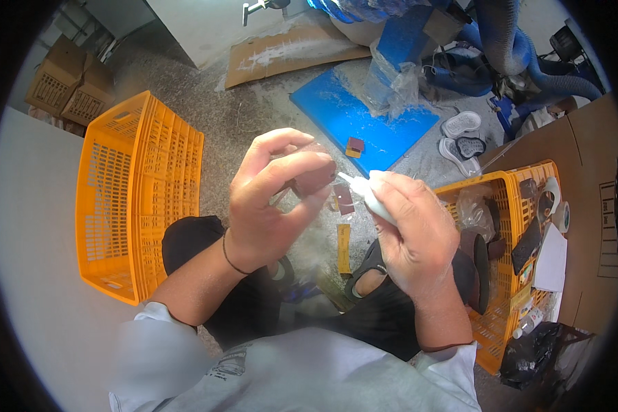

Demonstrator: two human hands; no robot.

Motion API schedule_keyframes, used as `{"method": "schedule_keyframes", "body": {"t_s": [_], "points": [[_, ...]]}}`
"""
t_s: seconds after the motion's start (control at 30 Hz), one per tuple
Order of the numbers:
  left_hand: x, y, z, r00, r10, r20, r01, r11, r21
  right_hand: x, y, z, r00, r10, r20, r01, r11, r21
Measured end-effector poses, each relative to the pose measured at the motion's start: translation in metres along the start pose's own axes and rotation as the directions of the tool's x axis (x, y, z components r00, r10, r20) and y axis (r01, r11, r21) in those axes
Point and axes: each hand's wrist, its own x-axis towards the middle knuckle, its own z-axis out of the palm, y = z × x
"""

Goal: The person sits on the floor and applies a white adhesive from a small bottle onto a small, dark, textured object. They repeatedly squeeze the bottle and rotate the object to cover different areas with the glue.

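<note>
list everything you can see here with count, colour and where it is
brown piece: one, reddish brown, centre, held
nozzle bottle: one, white, centre, held
board: one, blue, floor ahead
small sheets: at least two, reddish brown, floor and board
strip: one, yellow, floor below centre
left crates: stack, count unclear, orange-yellow
right crate: at least one, orange-yellow, filled
soles: at least two, white, right of board
cardboard sheet: one, brown, top centre
boxes: at least two, brown, upper left
hose: at least one, blue-grey, upper right
bag: at least one, black, lower right
shirt: one, pale, bottom
left hand: one, bare, holding brown piece
right hand: one, bare, holding nozzle bottle
</note>
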Motion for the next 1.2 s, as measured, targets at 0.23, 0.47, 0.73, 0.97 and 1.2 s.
{"method": "schedule_keyframes", "body": {"t_s": [0.23, 0.47, 0.73, 0.97, 1.2], "points": [[0.0, 0.001, 0.0, 0.97, -0.228, 0.08, 0.242, 0.914, -0.325, -0.001, -0.006, 0.005, 0.728, 0.659, 0.186, -0.601, 0.485, 0.636], [-0.005, 0.004, 0.009, 0.947, -0.293, 0.13, 0.32, 0.835, -0.448, 0.002, 0.009, 0.032, 0.808, 0.53, 0.255, -0.448, 0.272, 0.852], [-0.009, 0.005, 0.009, 0.96, -0.247, 0.129, 0.279, 0.857, -0.433, 0.002, 0.008, 0.035, 0.792, 0.504, 0.344, -0.48, 0.165, 0.861], [-0.01, 0.012, 0.014, 0.912, -0.386, 0.136, 0.388, 0.709, -0.589, 0.002, 0.009, 0.034, 0.774, 0.489, 0.403, -0.507, 0.098, 0.856], [-0.008, 0.011, 0.013, 0.917, -0.374, 0.139, 0.383, 0.728, -0.569, 0.003, 0.006, 0.037, 0.807, 0.488, 0.334, -0.47, 0.188, 0.862]]}}
